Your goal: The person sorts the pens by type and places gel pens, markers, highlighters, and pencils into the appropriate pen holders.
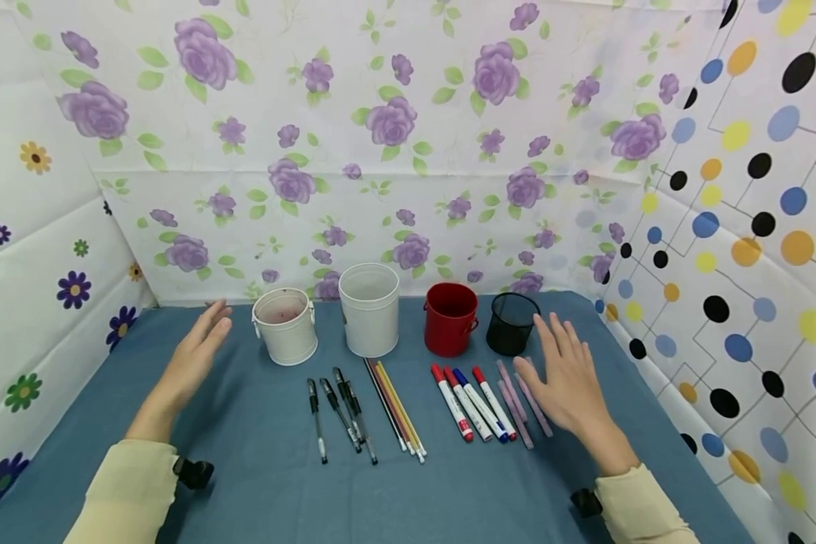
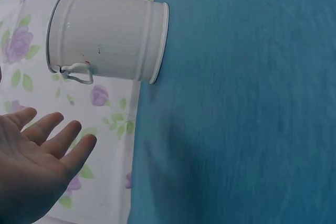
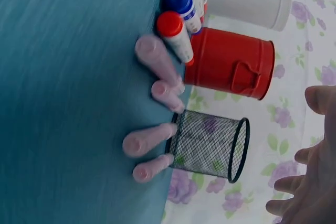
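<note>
My left hand (image 1: 189, 364) hovers with fingers extended, left of a short white bucket with small handles (image 1: 285, 332); it holds nothing. My right hand (image 1: 566, 375), fingers spread, is raised beside the black mesh pen holder (image 1: 511, 326) and near several pale purple pens (image 1: 514, 393). Between the hands stand a taller white bucket (image 1: 370, 321) and a red bucket (image 1: 449, 325). In front of them lie several black gel pens (image 1: 340, 412), several pencils (image 1: 396, 408) and several red- and blue-capped markers (image 1: 474, 402). In the right wrist view the mesh holder (image 3: 207, 142) shows beyond the fingertips.
A blue cloth (image 1: 394, 506) covers the table. Behind it hangs a white sheet with purple flowers (image 1: 394, 121). A dotted sheet (image 1: 741, 249) borders the right side, and a flowered one (image 1: 47, 249) the left. Dark wrist cameras (image 1: 193, 474) sit at both cuffs.
</note>
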A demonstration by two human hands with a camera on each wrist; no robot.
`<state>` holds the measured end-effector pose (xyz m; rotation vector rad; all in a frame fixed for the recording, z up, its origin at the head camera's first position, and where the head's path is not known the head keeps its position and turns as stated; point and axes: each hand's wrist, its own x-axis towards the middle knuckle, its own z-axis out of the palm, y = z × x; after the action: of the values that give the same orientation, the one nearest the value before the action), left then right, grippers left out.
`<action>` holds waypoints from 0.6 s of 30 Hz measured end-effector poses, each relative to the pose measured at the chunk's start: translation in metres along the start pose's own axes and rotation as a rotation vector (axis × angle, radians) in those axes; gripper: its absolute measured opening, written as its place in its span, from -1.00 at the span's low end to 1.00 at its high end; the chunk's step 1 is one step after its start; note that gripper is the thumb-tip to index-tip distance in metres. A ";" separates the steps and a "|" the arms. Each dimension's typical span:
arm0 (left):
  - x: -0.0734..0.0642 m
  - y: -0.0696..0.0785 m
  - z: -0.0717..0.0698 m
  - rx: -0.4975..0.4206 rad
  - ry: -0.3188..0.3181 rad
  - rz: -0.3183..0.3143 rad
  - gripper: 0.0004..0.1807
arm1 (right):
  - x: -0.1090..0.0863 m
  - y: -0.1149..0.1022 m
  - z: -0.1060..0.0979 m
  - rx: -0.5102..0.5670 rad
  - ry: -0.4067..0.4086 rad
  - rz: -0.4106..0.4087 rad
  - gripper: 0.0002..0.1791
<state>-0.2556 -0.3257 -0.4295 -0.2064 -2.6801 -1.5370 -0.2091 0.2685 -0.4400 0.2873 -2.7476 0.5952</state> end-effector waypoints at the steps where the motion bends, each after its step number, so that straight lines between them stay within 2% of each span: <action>1: 0.002 0.000 0.001 -0.027 -0.002 0.002 -0.19 | 0.000 -0.002 0.000 0.012 0.002 0.000 -0.08; 6: 0.012 -0.002 0.006 -0.152 -0.021 0.004 -0.20 | 0.002 -0.011 0.004 0.074 0.002 -0.003 -0.11; 11: 0.014 -0.009 0.009 -0.252 -0.041 -0.015 -0.19 | 0.001 -0.020 0.008 0.127 -0.011 0.002 -0.12; 18: 0.022 -0.014 0.015 -0.310 -0.085 -0.028 -0.15 | 0.001 -0.032 0.012 0.219 -0.041 0.003 -0.16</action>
<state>-0.2788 -0.3177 -0.4467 -0.2508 -2.4990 -1.9911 -0.2048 0.2344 -0.4386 0.3481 -2.7235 0.9026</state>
